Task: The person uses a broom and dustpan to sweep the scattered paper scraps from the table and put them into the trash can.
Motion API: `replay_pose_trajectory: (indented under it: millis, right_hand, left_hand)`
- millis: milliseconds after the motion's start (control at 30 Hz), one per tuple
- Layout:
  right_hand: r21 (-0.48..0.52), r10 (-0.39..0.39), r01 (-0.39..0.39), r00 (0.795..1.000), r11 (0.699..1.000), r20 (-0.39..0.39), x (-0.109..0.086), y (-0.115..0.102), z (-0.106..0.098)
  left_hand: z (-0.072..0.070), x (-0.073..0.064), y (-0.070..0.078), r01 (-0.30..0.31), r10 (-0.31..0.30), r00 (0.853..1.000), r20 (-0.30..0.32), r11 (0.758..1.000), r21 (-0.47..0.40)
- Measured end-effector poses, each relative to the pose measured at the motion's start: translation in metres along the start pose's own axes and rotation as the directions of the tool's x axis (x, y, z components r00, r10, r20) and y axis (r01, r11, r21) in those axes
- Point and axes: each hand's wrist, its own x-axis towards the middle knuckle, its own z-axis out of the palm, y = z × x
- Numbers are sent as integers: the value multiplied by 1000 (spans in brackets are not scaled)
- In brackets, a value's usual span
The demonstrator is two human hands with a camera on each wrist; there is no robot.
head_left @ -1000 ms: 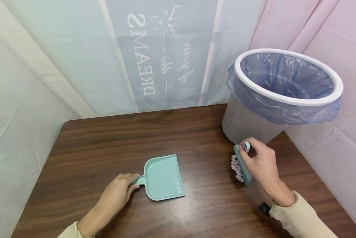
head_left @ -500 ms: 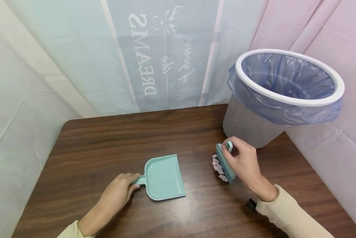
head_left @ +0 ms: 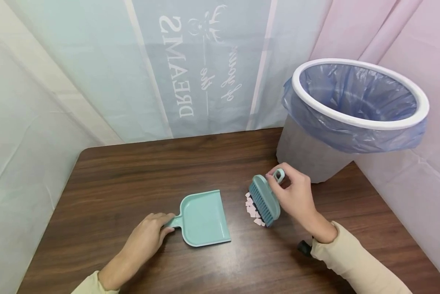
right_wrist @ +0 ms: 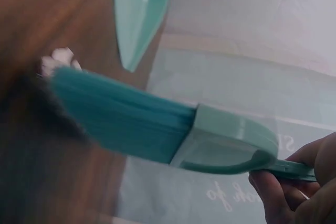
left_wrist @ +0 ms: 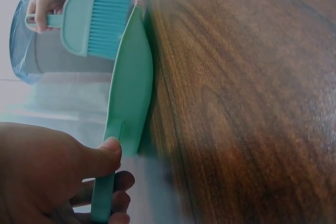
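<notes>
Head view: I see the left hand (head_left: 141,241) gripping the dustpan (head_left: 204,219) by its handle on the bench (head_left: 132,175), mouth facing 3 o'clock. At the pan's 3 o'clock lie pale scraps (head_left: 251,207), against the brush (head_left: 270,200), its handle pinched in the right hand (head_left: 297,196). Bin (head_left: 308,151) at the brush's 2 o'clock.

Left wrist view: thumb above dustpan handle, fingers (left_wrist: 124,181) below; brush at the pan's 11 o'clock.

Right wrist view: bristles (right_wrist: 123,116) point to 10 o'clock, dustpan apart at 12

Mirrored "DREAMS" (head_left: 176,67), "the" (head_left: 207,79), "of your" (head_left: 230,73), on cloth (head_left: 216,118)
</notes>
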Motion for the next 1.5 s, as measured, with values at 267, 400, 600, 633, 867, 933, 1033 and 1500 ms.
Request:
replay_pose_trajectory:
  millis: [267,400,600,633,867,933,1033,1500]
  right_hand:
    - [23,-80,77,979,997,188,29,8,-14]
    - [89,-223,206,928,974,297,32,17,-10]
    - [149,-307,272,892,951,332,27,27,-2]
    - [151,-307,271,890,951,336,26,27,-2]
    - [170,-301,254,873,952,384,20,29,-4]
    - [189,-311,255,861,948,401,20,28,-6]
    - [224,-331,256,843,940,425,19,26,-9]
    - [287,-292,176,850,942,438,29,19,-29]
  left_hand:
    - [0,3,0,-18,18,1000,-15,1000,-2]
    - [1,2,0,-12,12,1000,-7,1000,-6]
    - [1,1,1,5,-5,1000,5,1000,-13]
    - [1,1,1,7,-7,1000,7,1000,-13]
    - [0,0,1,10,-10,1000,11,1000,-14]
    - [0,0,2,9,-9,1000,6,1000,-16]
    - [0,0,2,7,-7,1000,-6,1000,-13]
    - [0,-1,1,12,-12,1000,-12,1000,-10]
